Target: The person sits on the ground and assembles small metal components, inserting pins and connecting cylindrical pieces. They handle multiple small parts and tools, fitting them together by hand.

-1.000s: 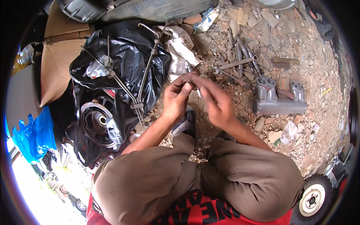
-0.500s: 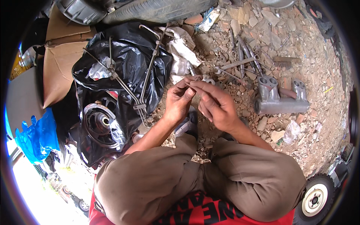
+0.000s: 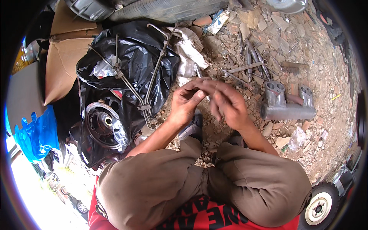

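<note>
My left hand [image 3: 186,103] is raised above the ground in front of my knees, with thumb and fingers pressed together. My right hand [image 3: 229,105] meets it, its fingers bent and reaching over the left fingertips. Whatever lies between them is hidden, and the right fingers are slightly blurred. Just beyond the fingertips shows a slim shiny metal piece [image 3: 197,70] against a dirty white cloth [image 3: 186,57]; whether it is held or lies there I cannot tell.
On the left, bent metal pipes [image 3: 132,90] lie over a black plastic bag [image 3: 134,50], near a round metal housing [image 3: 102,125]. Rightward lie a wrench [image 3: 245,66], several dark rods [image 3: 256,57] and a grey metal manifold [image 3: 289,111] on rubble. A tyre [image 3: 165,11] lies at the back.
The right hand has shifted slightly right, its fingers now lying more over the left ones. The view has moved a little; the things on the ground stay put.
</note>
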`<state>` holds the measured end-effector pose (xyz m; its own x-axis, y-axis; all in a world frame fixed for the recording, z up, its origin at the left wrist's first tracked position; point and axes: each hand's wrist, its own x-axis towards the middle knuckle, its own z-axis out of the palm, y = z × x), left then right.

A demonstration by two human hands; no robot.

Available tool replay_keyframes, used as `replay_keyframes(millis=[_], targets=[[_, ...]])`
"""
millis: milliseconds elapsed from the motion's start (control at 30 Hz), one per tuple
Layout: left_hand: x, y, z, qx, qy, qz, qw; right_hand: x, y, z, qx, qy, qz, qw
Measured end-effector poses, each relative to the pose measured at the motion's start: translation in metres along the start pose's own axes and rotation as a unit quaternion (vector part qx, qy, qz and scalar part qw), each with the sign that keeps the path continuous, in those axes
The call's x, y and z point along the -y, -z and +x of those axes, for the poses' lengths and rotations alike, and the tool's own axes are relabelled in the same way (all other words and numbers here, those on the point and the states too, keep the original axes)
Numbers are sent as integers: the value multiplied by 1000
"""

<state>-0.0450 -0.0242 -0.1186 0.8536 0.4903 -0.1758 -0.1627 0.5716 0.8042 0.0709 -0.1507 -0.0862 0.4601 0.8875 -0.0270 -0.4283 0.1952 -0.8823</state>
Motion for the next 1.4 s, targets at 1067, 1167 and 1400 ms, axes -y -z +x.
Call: replay_keyframes(millis=[1067, 1167, 1400], targets=[[-18, -4, 2, 3, -6, 75, 997, -4, 1, 1, 16, -7, 43, 999], [-11, 1, 4, -6, 20, 53, 998, -3, -3, 0, 0, -26, 40, 999], [-15, -3, 2, 3, -2, 44, 999, 8, -7, 5, -25, -36, -6, 999]])
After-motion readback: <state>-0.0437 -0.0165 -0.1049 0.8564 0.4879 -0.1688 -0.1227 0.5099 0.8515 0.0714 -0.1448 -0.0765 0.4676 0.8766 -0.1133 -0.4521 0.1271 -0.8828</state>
